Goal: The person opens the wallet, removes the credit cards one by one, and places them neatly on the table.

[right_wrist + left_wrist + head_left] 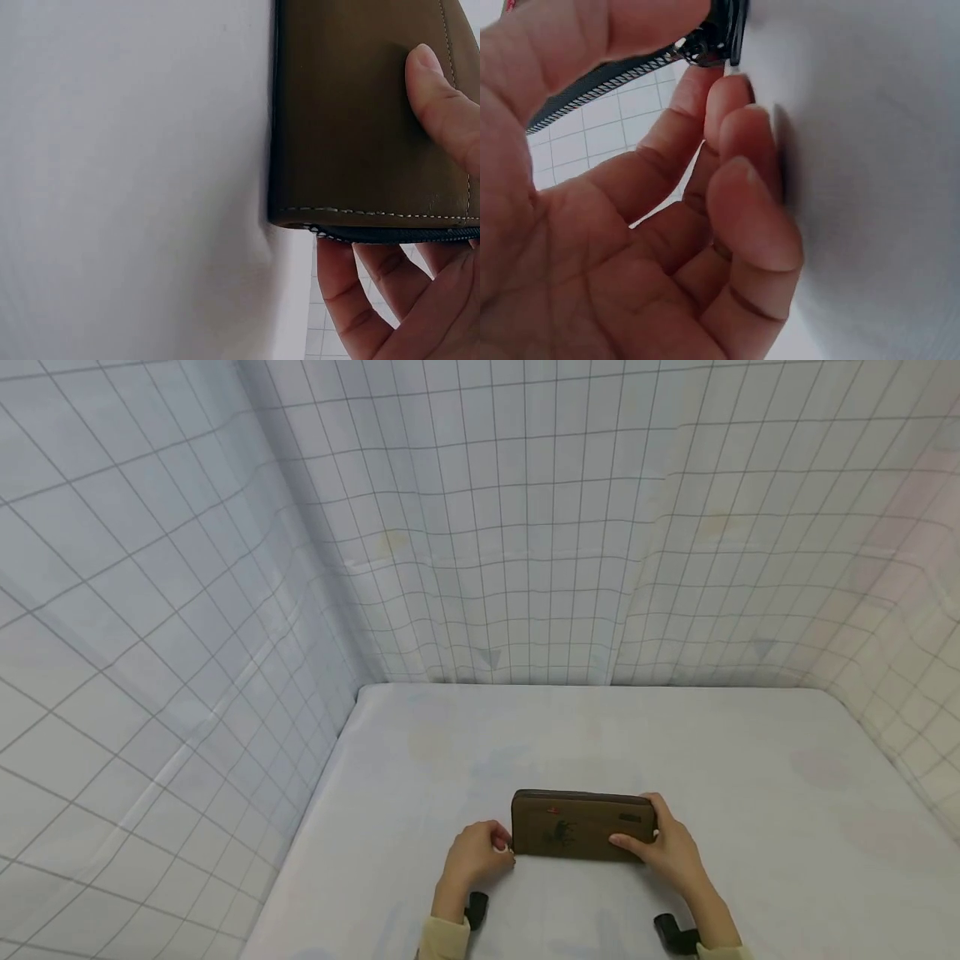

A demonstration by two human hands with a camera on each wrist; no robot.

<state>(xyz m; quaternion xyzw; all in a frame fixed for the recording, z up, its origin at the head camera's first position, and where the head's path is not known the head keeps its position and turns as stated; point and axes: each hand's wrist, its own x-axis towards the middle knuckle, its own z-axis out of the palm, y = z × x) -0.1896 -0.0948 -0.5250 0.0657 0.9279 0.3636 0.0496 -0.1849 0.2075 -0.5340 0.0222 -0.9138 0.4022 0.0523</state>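
A brown long wallet (577, 828) with a zip around its edge stands upright on its long side on the white table. Its front carries a dark animal print and a small red mark. My right hand (671, 852) grips the wallet's right end, thumb on the front face and fingers behind it. At the lower left corner is my left hand (476, 853), its thumb and forefinger pinching the zip pull (735, 34) beside the metal slider. Zip teeth (600, 94) run away from that corner in the left wrist view. The other left fingers curl close over the table.
The white-covered table (420, 735) spreads around the wallet. White grid-patterned curtains (487, 527) enclose it at the back and sides. Dark wrist-worn devices (667, 933) sit below both hands.
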